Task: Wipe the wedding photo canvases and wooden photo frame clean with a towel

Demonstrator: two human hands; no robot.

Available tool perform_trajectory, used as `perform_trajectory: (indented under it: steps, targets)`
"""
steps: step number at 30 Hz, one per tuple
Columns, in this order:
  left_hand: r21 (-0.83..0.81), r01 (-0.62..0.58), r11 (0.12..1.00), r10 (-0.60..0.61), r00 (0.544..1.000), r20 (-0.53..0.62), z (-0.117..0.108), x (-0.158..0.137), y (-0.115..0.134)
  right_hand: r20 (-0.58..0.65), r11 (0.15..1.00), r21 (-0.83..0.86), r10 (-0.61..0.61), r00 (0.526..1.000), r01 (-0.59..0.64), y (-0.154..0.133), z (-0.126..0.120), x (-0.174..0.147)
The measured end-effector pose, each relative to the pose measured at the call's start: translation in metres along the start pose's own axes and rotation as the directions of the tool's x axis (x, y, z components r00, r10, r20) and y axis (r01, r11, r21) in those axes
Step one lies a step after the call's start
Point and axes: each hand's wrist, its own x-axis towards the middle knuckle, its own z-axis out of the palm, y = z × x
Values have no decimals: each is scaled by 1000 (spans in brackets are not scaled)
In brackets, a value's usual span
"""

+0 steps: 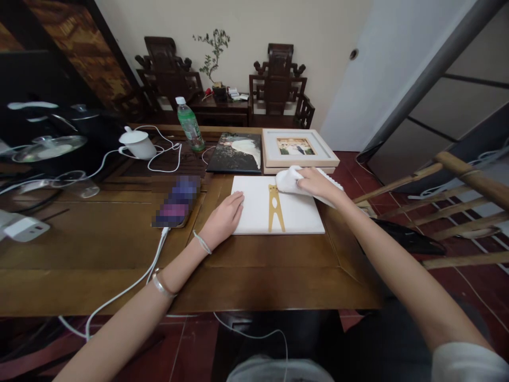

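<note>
A flat white panel (254,215) lies on the wooden table, with a gold A-shaped piece (275,209) on its face. My left hand (225,217) rests at the panel's left edge, its fingers stretched out and lying flat. At the panel's far right corner, my right hand (316,183) is closed on a white cloth (289,179). The bunched cloth touches the panel near the top of the gold piece, and part of it trails to the right under my wrist.
Behind the panel lie a dark photo panel (234,154) and a framed picture (302,150). To the left are a phone (177,204) on a cable, a green bottle (190,124), a lidded white cup (137,143) and a clear plastic cup (79,183). A wooden chair (457,185) stands right.
</note>
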Motion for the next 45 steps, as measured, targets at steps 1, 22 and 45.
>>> perform_trajectory:
  steps: [1,22,45]
  targets:
    - [0,1,1000,-1,1000,2,0,0,0,-6,1000,-2,3,1000,-3,2,1,4]
    - [27,-9,1000,9,1000,1,1,0,1,210,991,137,-25,977,-4,-51,-12,-121]
    - [28,-10,1000,10,1000,2,1,0,1,-14,999,10,-37,999,37,-17,12,-45]
